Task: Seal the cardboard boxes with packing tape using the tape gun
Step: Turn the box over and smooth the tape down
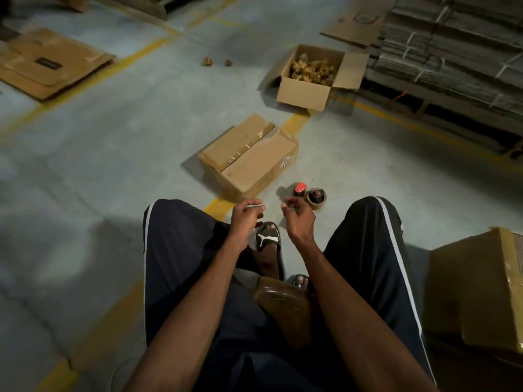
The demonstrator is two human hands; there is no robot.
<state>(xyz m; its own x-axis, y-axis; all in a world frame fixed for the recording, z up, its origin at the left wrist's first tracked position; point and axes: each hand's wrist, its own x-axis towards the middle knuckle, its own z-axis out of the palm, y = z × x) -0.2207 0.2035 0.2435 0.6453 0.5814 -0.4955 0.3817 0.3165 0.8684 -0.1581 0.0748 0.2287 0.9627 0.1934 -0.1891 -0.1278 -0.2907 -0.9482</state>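
A: Seated low over a concrete floor (85, 171), knees apart, dark roll of brown tape (283, 304) resting between the legs.

B: And the hands?

A: Both raised just above the knees. Left hand (244, 219) with fingers (256, 202) curled and pinched on something pale and thin, possibly a strip of tape, too small to tell. Right hand (298, 217) with fingers loosely curled; whether holding anything, could not tell.

B: Tape gun in hand?

A: No. Tape gun (308, 193), red and black, lying on the floor just past the right hand, not touched by either.

B: Progress on the boxes?

A: Closed box (249, 157) straight ahead, flaps shut, glossy tape along the centre seam; looked sealed on that face, though a little rumpled at the far end. Another taped box (478, 284) close at the right, partly out of frame. Farther off, open box (308, 77) with flaps up and crumpled brown stuffing inside, not yet sealed. So, by appearance, some done and at least one left.

B: And the room?

A: Dim warehouse. Yellow painted lines (119, 66) crossing the grey floor, flattened cardboard (48, 63) at far left, strapped stacks of flat cartons (452, 46) on a pallet at far right, two small brown scraps (208, 62) loose on the floor beyond
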